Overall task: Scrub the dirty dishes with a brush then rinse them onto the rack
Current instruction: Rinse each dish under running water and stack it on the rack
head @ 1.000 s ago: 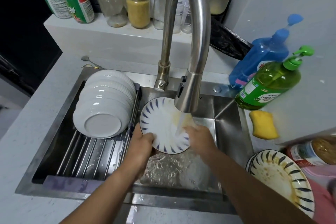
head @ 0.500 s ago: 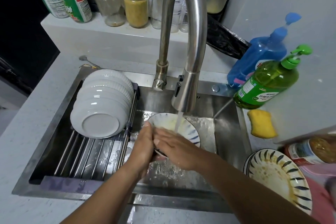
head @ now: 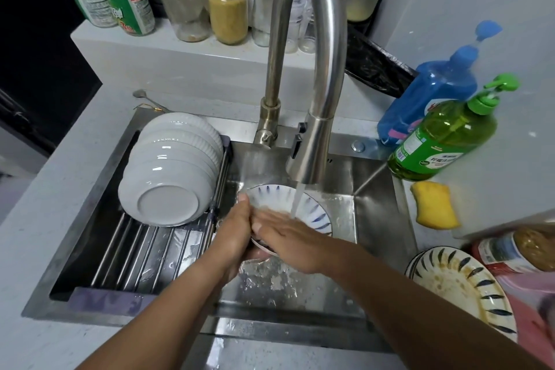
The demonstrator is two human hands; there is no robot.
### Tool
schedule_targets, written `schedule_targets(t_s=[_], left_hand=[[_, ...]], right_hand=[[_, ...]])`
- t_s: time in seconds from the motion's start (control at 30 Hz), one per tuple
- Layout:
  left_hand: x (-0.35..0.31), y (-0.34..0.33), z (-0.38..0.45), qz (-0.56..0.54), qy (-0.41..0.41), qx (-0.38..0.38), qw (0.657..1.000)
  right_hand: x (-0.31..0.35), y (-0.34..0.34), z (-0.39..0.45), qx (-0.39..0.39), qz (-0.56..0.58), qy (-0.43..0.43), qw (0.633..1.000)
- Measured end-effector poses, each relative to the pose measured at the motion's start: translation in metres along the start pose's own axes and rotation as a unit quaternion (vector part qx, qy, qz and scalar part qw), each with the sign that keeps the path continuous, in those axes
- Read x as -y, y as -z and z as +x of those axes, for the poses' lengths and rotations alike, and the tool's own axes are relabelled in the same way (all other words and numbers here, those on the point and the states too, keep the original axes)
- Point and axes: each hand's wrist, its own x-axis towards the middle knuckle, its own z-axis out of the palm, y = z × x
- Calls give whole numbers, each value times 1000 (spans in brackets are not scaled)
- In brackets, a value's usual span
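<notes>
Both forearms reach in from the lower edge toward the middle of the steel sink (head: 378, 207). The left hand (head: 232, 228) curls its fingers round the left rim of a small plate with blue dashes (head: 312, 210), thumb on top near the rim, holding it roughly level under the tap. The right hand (head: 288, 239) lies flat across the plate's near half, fingers straight and pressed together against its face, with no brush visible in it. Water falls in a thin stream from the curved steel faucet (head: 312, 69) onto the plate just beyond the right hand's fingers. Labels are mostly too small or blurred to read: the green pump bottle (head: 444, 135) carries a green label with pale characters that cannot be made out, and the blue pump bottle (head: 432, 99) behind it shows only a pink and white patch. Two white bottles with red and green labels (head: 114, 0) stand on the ledge at the back left, beside several glass jars (head: 210, 6). On the roll-up rack (head: 144, 252) over the sink's left half, a stack of white bowls (head: 171, 168) lies on its side. A yellow sponge (head: 435, 204) rests on the counter to the right, and dirty plates with dark dashes (head: 462, 288) are stacked at the lower right.
</notes>
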Motion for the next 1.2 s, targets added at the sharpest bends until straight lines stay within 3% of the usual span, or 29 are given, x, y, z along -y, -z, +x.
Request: schedule_targets(t_s=[0.13,0.23,0.33,0.4,0.47,0.53,0.6,0.67,0.77,0.9,1.0,1.1,1.2], left_hand=[[-9,18,7,-6,24,-58,998],[-15,30,10,22,40,-48,998],[-19,38,13,58,81,-30,995],[-22,41,11,53,111,-11,992],[-24,43,8,53,129,10,990],[-25,44,7,38,131,22,990],[-27,43,3,33,120,34,992],[-29,36,-4,42,80,52,995],[-31,32,-26,134,-53,93,985],[-26,52,-27,385,-184,199,882],[-27,50,-16,471,-250,188,825],[-23,43,-14,480,-254,173,822],[-15,42,-15,412,-249,183,857]], right_hand=[[-14,3,-34,-14,-66,48,997],[-45,15,-51,-67,-128,6,989],[-61,31,-52,-69,-204,-35,976],[-60,39,-47,-111,-133,-82,981],[-58,43,-37,-167,70,-150,972],[-57,43,-27,-149,270,-192,932],[-55,40,-23,-117,363,-197,903],[-52,39,-22,-135,389,-210,887],[-53,43,-22,-162,426,-259,851],[-55,55,-29,-139,492,-335,791],[-51,61,-28,-107,500,-375,773],[-49,64,-25,-103,512,-390,759],[-43,63,-17,-156,504,-393,753]])
